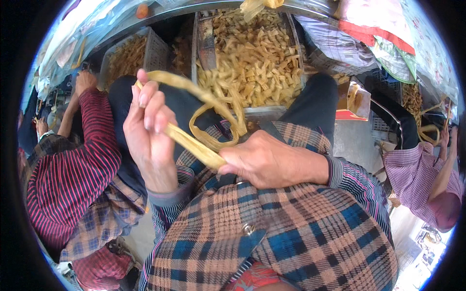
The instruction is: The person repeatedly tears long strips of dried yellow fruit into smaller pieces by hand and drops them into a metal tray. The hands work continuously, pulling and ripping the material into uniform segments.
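A long, flat yellowish strip of plant-like material point(195, 145) runs between my hands above my lap. My left hand point(151, 109) is raised, its fingers curled around the strip's upper part. My right hand point(269, 158) pinches the lower end between thumb and fingers. More of the strip loops point(194, 123) beside my right hand, partly blurred. Beyond my knees, a plastic crate point(196, 54) holds many short, folded or knotted yellowish pieces point(262, 65). What the material is exactly, I cannot tell.
A smaller crate point(154, 51) of brownish pieces stands at the left. A co-worker in a striped sleeve point(98, 123) sits close on my left; another in a checked top point(415, 174) is at the right. A cardboard box point(358, 100) lies beyond my right knee. Plastic sheeting point(98, 22) covers the raised surface ahead.
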Tool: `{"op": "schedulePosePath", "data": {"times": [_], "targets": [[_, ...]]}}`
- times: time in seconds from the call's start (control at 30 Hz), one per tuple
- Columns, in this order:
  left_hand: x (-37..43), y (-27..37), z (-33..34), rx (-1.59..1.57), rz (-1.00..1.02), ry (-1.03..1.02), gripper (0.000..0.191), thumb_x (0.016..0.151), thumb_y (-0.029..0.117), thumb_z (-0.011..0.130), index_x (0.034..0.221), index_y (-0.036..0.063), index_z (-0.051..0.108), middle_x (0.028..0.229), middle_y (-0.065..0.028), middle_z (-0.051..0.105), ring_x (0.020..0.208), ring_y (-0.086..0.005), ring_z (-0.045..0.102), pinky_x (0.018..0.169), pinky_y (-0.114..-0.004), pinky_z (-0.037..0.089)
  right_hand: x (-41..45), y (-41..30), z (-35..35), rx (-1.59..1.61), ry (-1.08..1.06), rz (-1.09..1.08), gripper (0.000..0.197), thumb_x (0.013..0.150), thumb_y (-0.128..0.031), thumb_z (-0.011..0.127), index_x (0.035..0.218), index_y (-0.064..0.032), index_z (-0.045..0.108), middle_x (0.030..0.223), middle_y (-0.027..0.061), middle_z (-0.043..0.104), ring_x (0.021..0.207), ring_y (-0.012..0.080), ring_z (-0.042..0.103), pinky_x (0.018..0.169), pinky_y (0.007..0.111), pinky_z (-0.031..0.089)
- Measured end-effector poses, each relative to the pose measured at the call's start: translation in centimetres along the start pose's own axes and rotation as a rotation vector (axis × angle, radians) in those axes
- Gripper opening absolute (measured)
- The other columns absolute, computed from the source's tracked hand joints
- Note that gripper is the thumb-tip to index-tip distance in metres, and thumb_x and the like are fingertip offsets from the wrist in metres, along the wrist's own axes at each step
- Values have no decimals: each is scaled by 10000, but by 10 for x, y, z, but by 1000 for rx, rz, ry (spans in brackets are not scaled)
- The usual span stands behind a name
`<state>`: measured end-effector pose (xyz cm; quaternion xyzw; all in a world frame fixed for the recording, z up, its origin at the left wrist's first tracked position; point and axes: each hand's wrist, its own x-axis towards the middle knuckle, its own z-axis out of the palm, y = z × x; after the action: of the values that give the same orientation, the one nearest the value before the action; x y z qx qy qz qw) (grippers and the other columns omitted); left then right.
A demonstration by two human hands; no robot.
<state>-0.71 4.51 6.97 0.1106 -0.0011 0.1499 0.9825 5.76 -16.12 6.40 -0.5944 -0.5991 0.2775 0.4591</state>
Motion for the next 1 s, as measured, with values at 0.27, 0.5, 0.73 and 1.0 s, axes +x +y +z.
{"op": "schedulePosePath", "data": {"times": [0.27,0.5,0.73,1.0], "targets": [[-46,-29,-68,1570,-437,-274,242,814,154,671,966,-22,605,849,-98,617,683,-231,622,607,-364,499,12,49,11,-272,224,21,98,807,-120,577,831,-25,583,734,117,612,584,248,599,497,328,492],[-30,-21,-17,2064,377,-468,150,729,20,655,871,-19,631,697,-65,559,596,-140,557,507,-237,451,17,87,-11,254,200,233,236,934,-210,507,802,-41,607,688,32,610,527,96,536,469,252,442],[-42,-52,-89,751,-122,403,304,940,293,536,1064,18,575,911,-22,598,711,-79,566,557,-196,464,40,64,22,142,259,274,171,824,-153,623,952,-50,576,773,120,623,692,251,626,616,328,491],[-14,-51,-54,549,-72,314,442,788,39,675,1190,31,493,1015,-106,607,952,-172,593,847,-314,485,46,69,3,394,707,305,121,813,26,583,859,-36,489,645,15,553,529,44,514,447,239,412]]}}
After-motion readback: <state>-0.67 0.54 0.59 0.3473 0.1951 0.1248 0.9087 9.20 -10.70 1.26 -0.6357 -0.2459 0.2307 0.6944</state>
